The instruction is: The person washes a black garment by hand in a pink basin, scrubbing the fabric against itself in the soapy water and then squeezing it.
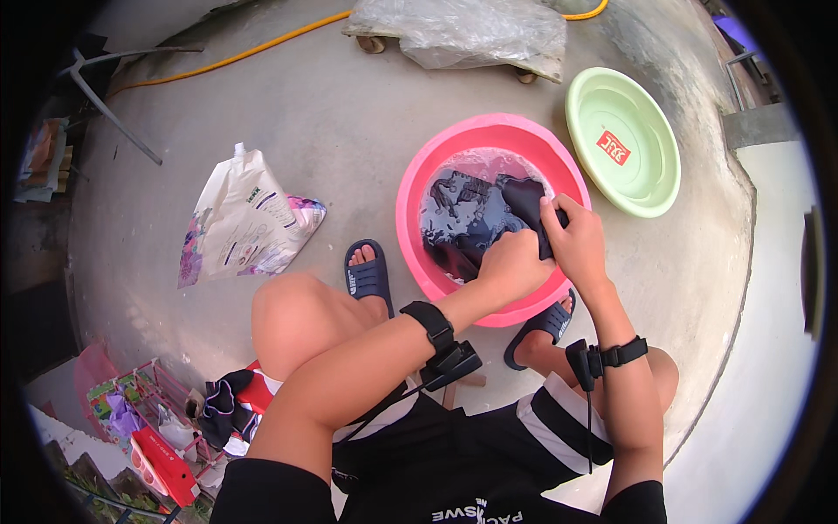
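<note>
A pink plastic basin [408, 196] stands on the concrete floor before me, with soapy water in it. Dark cloth [466, 190], a garment by its look, lies partly under the suds. One bunched part of it is raised at the basin's right side. My left hand [517, 262] is closed around the lower end of that bunch, knuckles up. Just to its right, my right hand [576, 232] grips the same cloth near the basin's rim, thumb on top. The fingertips of my left hand are hidden.
A light green basin [645, 177] tilts beside the pink one. A detergent refill pouch [236, 223] lies on the left. Behind are a plastic-covered wheeled board [484, 33] and a yellow hose [262, 47]. A pink rack [157, 386] with clothes stands lower left.
</note>
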Tool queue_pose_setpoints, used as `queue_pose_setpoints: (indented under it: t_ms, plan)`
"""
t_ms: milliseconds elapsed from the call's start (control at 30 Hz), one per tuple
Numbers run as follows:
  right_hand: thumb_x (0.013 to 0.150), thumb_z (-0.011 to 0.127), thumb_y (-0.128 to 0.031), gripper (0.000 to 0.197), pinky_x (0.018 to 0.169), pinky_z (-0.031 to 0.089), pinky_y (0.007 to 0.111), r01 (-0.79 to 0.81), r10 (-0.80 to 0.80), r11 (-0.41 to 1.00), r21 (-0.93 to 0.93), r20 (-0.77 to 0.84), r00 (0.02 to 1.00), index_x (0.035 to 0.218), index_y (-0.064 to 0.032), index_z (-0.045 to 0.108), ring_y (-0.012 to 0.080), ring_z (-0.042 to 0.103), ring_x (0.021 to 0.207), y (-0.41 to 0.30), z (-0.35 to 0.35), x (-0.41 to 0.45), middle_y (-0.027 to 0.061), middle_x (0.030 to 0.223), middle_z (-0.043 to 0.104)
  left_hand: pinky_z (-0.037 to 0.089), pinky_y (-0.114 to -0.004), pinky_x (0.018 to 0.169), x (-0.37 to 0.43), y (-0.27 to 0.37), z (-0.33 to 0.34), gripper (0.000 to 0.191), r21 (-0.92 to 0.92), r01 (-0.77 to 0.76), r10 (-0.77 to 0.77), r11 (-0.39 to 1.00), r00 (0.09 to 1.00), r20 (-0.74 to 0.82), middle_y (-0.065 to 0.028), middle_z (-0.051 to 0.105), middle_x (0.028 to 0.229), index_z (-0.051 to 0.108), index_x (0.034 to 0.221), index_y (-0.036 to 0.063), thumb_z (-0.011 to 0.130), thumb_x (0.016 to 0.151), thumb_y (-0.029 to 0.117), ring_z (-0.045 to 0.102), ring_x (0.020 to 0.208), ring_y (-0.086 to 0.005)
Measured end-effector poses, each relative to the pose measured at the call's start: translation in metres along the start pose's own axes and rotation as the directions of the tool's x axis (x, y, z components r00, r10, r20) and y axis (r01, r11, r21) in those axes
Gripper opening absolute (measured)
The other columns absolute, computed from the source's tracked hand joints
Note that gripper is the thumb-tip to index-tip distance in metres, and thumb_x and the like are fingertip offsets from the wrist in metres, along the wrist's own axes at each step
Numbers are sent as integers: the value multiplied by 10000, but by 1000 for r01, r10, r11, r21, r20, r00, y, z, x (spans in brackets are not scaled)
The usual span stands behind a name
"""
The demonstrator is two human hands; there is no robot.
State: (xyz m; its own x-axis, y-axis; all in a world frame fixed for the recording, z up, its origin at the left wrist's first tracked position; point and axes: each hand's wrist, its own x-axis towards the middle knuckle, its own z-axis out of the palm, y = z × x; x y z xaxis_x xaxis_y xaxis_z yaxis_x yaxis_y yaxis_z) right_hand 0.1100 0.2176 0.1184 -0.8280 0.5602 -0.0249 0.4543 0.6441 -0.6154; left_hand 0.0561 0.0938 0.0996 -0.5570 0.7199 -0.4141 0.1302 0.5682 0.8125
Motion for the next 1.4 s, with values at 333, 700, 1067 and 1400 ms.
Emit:
queue_pose_setpoints:
  t_ms: [333, 700, 1067, 1400]
  plan:
    - [927, 678, -298, 303, 587, 486, 420, 338, -331, 938, 82, -80, 940, 768, -45, 623, 326, 625, 660, -31, 9, -22, 115, 719, 617, 554, -530, 664, -1, -48, -13, 345, 213, -205, 227, 955, 971, -81, -289, 675, 736, 700, 786, -36, 718, 820, 308, 689, 728, -468]
    - [947, 609, -290, 292, 574, 520, 456, 339, -332, 939, 63, -94, 938, 775, -58, 653, 351, 648, 621, -33, 19, -41, 142, 700, 654, 548, -523, 651, -7, -41, -29, 243, 279, -202, 225, 939, 973, -54, -272, 664, 718, 701, 779, -17, 723, 786, 224, 668, 716, -479]
    - [972, 578, -277, 305, 564, 510, 475, 226, -222, 973, 57, -61, 973, 768, -57, 631, 370, 643, 608, -23, 23, -31, 155, 693, 654, 557, -532, 690, -10, -31, -24, 231, 252, -172, 195, 952, 979, -66, -275, 670, 746, 703, 767, -36, 709, 772, 195, 673, 747, -481]
    - [974, 597, -305, 334, 550, 479, 498, 132, -130, 989, 65, -37, 991, 756, -58, 649, 405, 629, 622, -19, 22, -25, 175, 670, 629, 525, -495, 634, -6, -47, -17, 208, 234, -153, 174, 960, 982, -72, -265, 657, 744, 701, 811, -35, 751, 760, 161, 663, 727, -458]
